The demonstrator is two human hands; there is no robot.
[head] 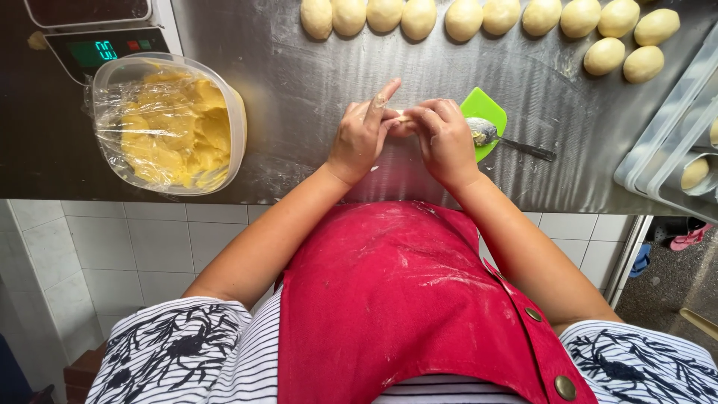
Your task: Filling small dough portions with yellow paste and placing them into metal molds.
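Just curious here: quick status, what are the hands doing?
Left hand and right hand pinching one dough piece together. Spoon beside right hand. Nothing in the way.

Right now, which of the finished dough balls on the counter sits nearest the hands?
The dough ball fourth from the left in the top row; it lies almost straight beyond the right hand, while the others spread further sideways.

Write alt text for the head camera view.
Both hands, left hand and right hand, pinch a small dough piece above a floured steel table. Dough balls line the far edge; a film-covered tub of yellow filling sits left.
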